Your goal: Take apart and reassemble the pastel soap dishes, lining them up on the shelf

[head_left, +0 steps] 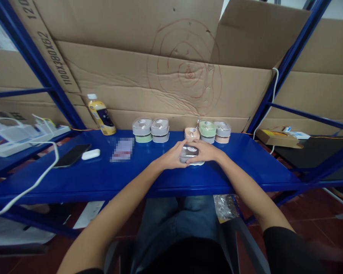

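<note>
Both my hands hold one small grey box with a clear lid over the middle of the blue shelf. My left hand grips its left side with curled fingers. My right hand grips its right side. A white piece shows just under the box. Behind them, against the cardboard, stand more such boxes: a green-based one, a grey one, a peach one, a green-topped one and a pink-based one.
A yellow bottle stands at the back left. A black phone, a white oval case and a small card lie on the left part. A white cable crosses the left edge. Cardboard sheets wall the back.
</note>
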